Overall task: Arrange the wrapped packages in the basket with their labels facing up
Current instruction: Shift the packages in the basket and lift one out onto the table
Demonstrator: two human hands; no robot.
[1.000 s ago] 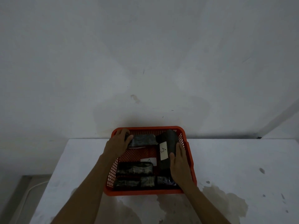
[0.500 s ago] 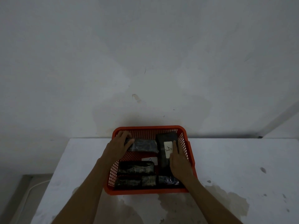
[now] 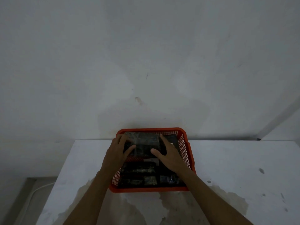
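Orange basket [image 3: 184, 148] sits on the white table [image 3: 235, 168], back rim against the wall [image 3: 146, 62]. Both hands are inside it at the far end, holding one dark wrapped package [image 3: 143, 143] between them. Left hand [image 3: 117, 151] grips the package's left end, fingers curled over the far edge and thumb on the near face. Right hand [image 3: 169, 154] takes the right end, fingers spread along the side, thumb pressed to the near edge. The package looks lifted or tilted off the basket floor; light is too dim to be sure, and I see no label on its visible face. A white label [image 3: 151, 160] shows just below the held package, mid-basket. More dark packages [image 3: 138, 172] lie flat in the near half, in rows. Another dark package [image 3: 172, 138] lies at the far right, partly behind the right hand.
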